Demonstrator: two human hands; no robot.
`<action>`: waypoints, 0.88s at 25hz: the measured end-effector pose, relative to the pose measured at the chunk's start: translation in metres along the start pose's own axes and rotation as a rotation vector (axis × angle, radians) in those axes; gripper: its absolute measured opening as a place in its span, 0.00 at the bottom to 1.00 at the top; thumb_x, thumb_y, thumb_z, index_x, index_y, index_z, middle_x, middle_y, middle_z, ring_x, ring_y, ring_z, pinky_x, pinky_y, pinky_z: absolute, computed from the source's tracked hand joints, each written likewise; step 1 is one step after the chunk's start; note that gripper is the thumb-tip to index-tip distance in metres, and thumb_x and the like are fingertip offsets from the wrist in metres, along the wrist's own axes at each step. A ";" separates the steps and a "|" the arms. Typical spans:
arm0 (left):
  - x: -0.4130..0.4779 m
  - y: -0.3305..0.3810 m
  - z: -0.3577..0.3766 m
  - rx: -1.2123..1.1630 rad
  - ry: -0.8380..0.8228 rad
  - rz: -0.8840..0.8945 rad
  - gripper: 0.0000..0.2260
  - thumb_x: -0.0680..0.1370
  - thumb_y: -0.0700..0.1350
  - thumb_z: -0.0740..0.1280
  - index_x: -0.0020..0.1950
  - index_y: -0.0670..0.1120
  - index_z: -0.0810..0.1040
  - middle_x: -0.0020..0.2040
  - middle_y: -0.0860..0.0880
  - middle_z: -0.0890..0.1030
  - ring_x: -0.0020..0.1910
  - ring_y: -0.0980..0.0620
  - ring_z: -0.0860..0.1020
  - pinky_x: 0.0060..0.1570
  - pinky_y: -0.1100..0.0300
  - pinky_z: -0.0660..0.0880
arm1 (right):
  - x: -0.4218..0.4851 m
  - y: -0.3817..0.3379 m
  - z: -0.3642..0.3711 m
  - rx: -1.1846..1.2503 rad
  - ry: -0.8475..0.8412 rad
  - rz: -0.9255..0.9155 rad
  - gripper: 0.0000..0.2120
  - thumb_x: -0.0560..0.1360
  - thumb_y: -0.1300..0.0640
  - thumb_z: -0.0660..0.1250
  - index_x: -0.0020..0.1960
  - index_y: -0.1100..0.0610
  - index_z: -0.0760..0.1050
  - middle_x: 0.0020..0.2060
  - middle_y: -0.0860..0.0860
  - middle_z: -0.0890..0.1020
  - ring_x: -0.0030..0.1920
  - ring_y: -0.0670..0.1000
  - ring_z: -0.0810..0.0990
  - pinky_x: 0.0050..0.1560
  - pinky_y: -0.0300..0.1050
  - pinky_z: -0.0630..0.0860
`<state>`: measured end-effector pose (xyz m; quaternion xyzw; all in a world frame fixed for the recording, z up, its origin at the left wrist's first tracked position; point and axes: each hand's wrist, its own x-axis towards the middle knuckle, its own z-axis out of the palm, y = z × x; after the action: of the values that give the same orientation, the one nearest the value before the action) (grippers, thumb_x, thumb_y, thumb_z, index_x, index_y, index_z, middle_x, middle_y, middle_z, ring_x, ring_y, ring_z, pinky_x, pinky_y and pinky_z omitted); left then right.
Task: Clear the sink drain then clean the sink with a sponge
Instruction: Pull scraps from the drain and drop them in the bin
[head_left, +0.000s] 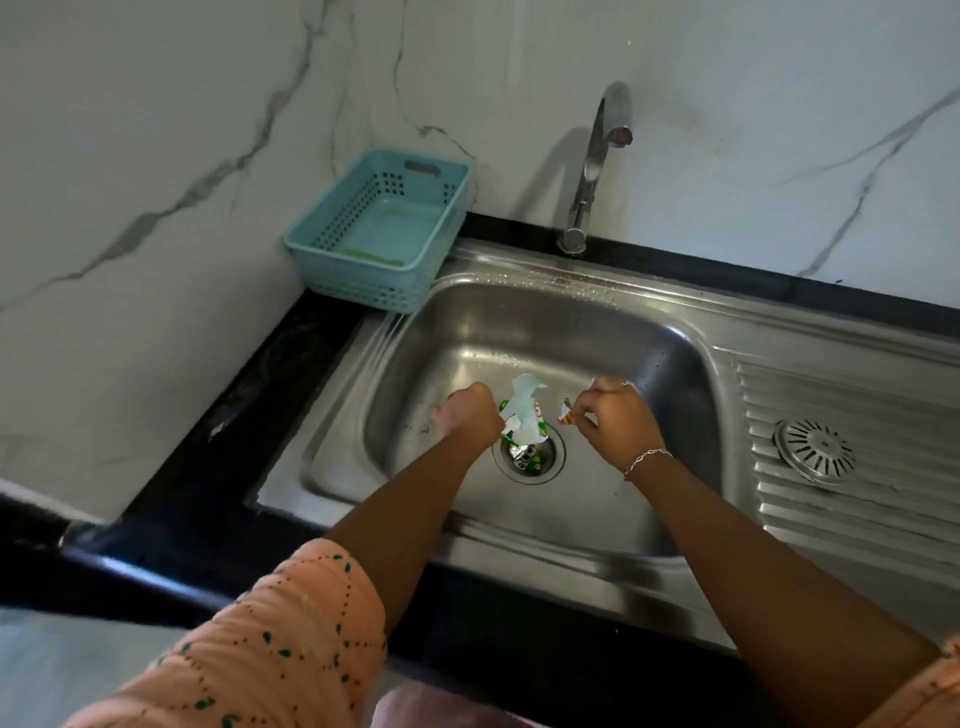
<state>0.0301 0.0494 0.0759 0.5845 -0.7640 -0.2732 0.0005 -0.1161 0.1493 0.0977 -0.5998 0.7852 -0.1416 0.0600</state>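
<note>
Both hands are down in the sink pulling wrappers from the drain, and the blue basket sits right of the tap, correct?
One thing is off: the head view shows the blue basket left of the tap, not right. The left hand and right hand are indeed down in the sink, holding wrappers over the drain.

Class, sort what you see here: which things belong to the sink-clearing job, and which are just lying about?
Part of the job: sink, drain with litter in it, torn wrapper gripped by the left hand, small scrap pinched by the right hand, round strainer lying on the draining board.
Lying about: blue basket, tap.
</note>
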 end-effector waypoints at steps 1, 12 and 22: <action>-0.010 -0.003 -0.003 -0.009 0.025 0.000 0.12 0.73 0.45 0.69 0.54 0.44 0.77 0.53 0.45 0.82 0.53 0.47 0.78 0.59 0.52 0.72 | -0.006 -0.004 -0.004 -0.003 0.003 -0.033 0.07 0.73 0.59 0.66 0.42 0.62 0.81 0.40 0.59 0.79 0.44 0.58 0.77 0.46 0.47 0.71; -0.126 -0.052 -0.063 -0.040 0.226 -0.057 0.09 0.72 0.44 0.68 0.49 0.41 0.78 0.49 0.42 0.82 0.50 0.44 0.79 0.53 0.51 0.72 | -0.054 -0.090 -0.046 0.053 0.067 -0.364 0.05 0.72 0.63 0.67 0.43 0.64 0.81 0.43 0.61 0.78 0.48 0.60 0.75 0.51 0.47 0.69; -0.205 -0.146 -0.084 -0.102 0.287 -0.191 0.07 0.74 0.44 0.68 0.46 0.41 0.78 0.41 0.44 0.81 0.44 0.45 0.79 0.55 0.49 0.74 | -0.096 -0.186 -0.024 0.077 0.035 -0.545 0.06 0.72 0.60 0.66 0.44 0.62 0.81 0.43 0.58 0.78 0.47 0.58 0.75 0.52 0.50 0.70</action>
<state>0.2520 0.1730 0.1514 0.6867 -0.6821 -0.2242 0.1133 0.0763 0.2004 0.1679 -0.7837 0.5898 -0.1926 0.0287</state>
